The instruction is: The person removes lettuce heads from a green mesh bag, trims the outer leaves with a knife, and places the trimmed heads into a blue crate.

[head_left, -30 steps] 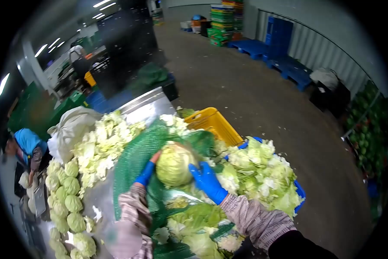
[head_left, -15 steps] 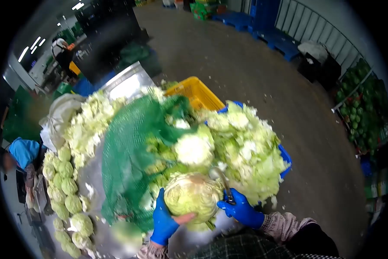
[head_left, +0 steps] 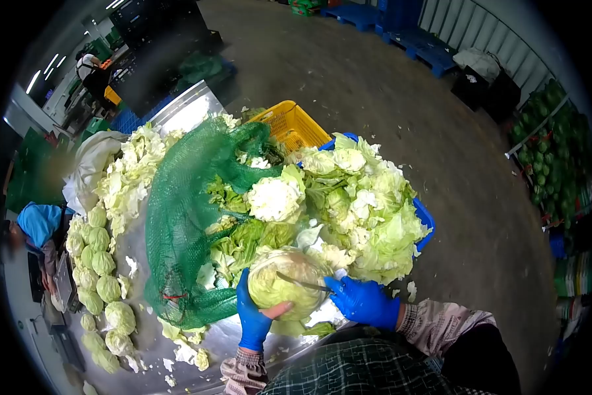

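Note:
A round pale-green cabbage (head_left: 289, 266) rests at the near edge of the metal table. My left hand (head_left: 253, 319), in a blue glove with the thumb bare, is wrapped round its left and lower side. In my blue-gloved right hand (head_left: 365, 301) is a knife with a thin curved blade (head_left: 307, 284), which lies across the front of the cabbage. The knife's handle is hidden in my fist. Just beyond, a cut cabbage (head_left: 277, 197) with a white face sits among loose leaves beside a green mesh bag (head_left: 181, 210).
A blue crate (head_left: 426, 225) heaped with leaves stands at the right, with a yellow crate (head_left: 295, 127) behind it. Trimmed cabbages (head_left: 103, 261) line the table's left side. Another person in blue (head_left: 40, 224) is at the far left. Blue pallets (head_left: 421, 49) lie beyond.
The knife has swung from upright beside the cabbage to lying across its front. My left hand still holds the cabbage. The whole view has shifted slightly.

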Available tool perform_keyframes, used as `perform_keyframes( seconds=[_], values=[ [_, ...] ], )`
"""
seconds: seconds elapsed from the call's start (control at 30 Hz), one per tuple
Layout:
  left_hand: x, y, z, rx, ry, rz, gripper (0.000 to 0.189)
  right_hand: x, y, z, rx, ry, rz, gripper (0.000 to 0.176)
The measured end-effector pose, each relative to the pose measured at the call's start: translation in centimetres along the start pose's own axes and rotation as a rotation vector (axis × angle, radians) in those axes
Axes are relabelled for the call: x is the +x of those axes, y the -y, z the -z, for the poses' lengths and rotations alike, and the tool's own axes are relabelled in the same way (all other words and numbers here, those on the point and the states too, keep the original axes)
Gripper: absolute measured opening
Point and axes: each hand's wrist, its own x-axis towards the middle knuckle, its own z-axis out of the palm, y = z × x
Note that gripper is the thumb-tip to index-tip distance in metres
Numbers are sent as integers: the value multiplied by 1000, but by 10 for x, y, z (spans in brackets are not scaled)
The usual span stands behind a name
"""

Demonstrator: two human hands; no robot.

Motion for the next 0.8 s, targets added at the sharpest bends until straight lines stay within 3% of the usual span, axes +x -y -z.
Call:
perform_keyframes(
  seconds=[0.07, 0.3, 0.33, 0.43, 0.47, 0.6, 0.7, 0.73, 0.77, 0.8],
  values=[
    [7, -5, -2, -61, -7, 45, 107, 1, -3, -6, -41, -65, 55, 38],
    [38, 7, 6, -72, -6, 91, 100, 33, -26, -26, 77, 141, -35, 26],
    [44, 15, 11, -3, -27, 99, 93, 39, -29, -34, 113, 78, -47, 25],
    [65, 11, 18, -147, -6, 192, 87, 63, -43, -53, 12, 258, -112, 27],
    [74, 9, 18, -210, 0, 189, 77, 71, -50, -70, 156, 111, -137, 27],
    [112, -10, 22, -100, -55, 295, 53, 93, -50, -78, 335, 147, -221, 35],
    [121, 28, 58, 145, -72, 178, 64, 98, -37, -64, 346, 154, -163, 33],
    [99, -17, 44, 31, -80, 217, 76, 96, -32, -57, 326, 138, -111, 30],
    [86, 12, 56, 43, -58, 121, 89, 94, -25, -56, 356, 154, -131, 29],
    [70, 0, 42, 297, -59, -12, 94, 94, -19, -57, 387, 180, -146, 29]
  ],
)
